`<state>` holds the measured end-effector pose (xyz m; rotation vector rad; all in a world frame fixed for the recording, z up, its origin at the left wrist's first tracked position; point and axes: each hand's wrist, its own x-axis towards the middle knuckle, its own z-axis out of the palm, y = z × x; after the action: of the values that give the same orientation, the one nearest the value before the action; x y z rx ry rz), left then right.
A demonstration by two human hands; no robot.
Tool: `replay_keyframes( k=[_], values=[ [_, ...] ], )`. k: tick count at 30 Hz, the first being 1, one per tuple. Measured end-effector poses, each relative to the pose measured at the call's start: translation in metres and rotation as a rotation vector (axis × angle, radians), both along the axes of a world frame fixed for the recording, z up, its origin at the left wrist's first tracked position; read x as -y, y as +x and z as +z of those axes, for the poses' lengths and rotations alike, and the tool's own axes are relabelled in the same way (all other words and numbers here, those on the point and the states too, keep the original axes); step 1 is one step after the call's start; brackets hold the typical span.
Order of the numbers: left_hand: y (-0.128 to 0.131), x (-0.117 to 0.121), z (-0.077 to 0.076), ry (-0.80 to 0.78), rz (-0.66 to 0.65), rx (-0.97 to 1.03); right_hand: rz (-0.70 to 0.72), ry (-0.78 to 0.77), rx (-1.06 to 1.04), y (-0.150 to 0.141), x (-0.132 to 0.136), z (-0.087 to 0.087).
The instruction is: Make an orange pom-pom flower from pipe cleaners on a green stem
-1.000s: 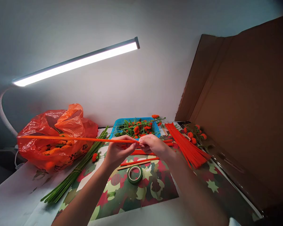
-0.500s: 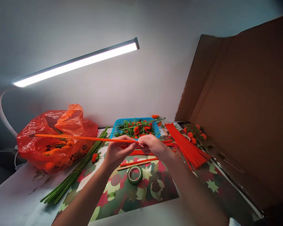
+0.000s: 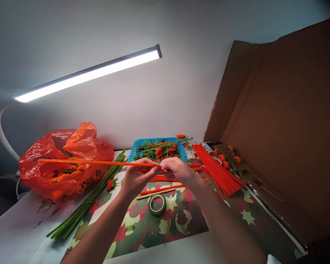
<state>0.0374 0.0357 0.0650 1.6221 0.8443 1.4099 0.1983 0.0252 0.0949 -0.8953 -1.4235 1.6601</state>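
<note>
A long orange pipe cleaner (image 3: pixel 85 161) stretches nearly level to the left, passing in front of the red bag. My left hand (image 3: pixel 139 176) pinches it near its right end between thumb and fingers. Right beside it, my right hand (image 3: pixel 178 171) closes its fingertips on the same end. The very tip is hidden between the fingers. Below the hands lies a roll of green tape (image 3: pixel 157 204), with a thin wooden stick (image 3: pixel 151 195) and several red pipe cleaners (image 3: pixel 165 178) just behind it. A bundle of red pipe cleaners (image 3: pixel 217 170) fans out to the right.
Behind the hands stands a blue basket (image 3: pixel 134 145) of red flowers with green stems. To the left are a red plastic bag (image 3: pixel 44 150) holding orange pieces and a bundle of green stems (image 3: pixel 79 209). A lit lamp (image 3: pixel 90 75) hangs above; cardboard (image 3: pixel 280 110) rises at right.
The pipe cleaner's free left end has dipped slightly and shifted a little left. Both hands keep nearly the same place and grip.
</note>
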Motion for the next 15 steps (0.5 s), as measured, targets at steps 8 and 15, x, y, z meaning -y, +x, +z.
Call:
replay_keyframes(
  k=[8, 15],
  values=[
    [0.006, 0.005, 0.007, -0.103, -0.053, 0.098, -0.096, 0.133, 0.037, -0.002, 0.000, -0.003],
    [0.009, 0.008, 0.010, -0.118, 0.017, 0.070, -0.166, 0.335, 0.137, -0.003, 0.002, -0.006]
  ],
)
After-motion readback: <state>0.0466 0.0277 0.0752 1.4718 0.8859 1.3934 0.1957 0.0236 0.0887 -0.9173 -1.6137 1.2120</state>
